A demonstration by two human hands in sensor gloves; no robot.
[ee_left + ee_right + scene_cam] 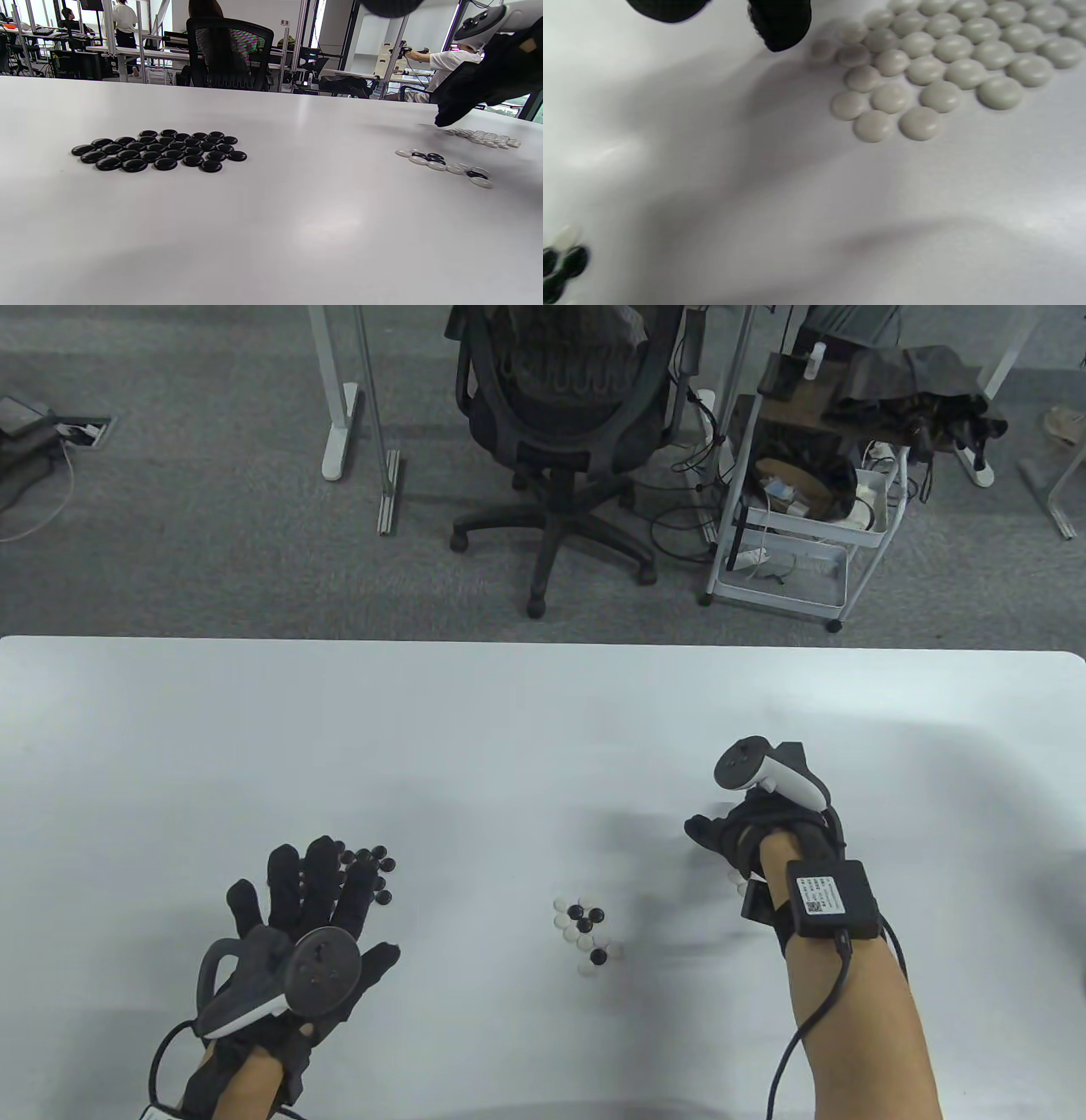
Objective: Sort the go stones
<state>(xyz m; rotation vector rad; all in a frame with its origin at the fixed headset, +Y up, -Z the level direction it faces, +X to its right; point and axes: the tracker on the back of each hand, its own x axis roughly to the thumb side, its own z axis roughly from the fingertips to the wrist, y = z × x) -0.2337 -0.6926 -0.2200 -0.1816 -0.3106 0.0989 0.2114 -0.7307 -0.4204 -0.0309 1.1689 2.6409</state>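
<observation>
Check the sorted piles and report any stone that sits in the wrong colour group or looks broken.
Nothing stands out. The black pile holds only black stones and the white pile only white ones, all lying flat and whole. The mixed cluster in the middle is simply not yet sorted.

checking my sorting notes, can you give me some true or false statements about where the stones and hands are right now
1. The black pile lies by the left hand. True.
2. The middle cluster holds only white stones. False: black and white are mixed there.
3. The white pile lies under the right hand. True.
4. The left hand grips a stone. False: its fingers are spread straight over the black pile.
5. The stones sit in bowls. False: they lie bare on the table.
</observation>
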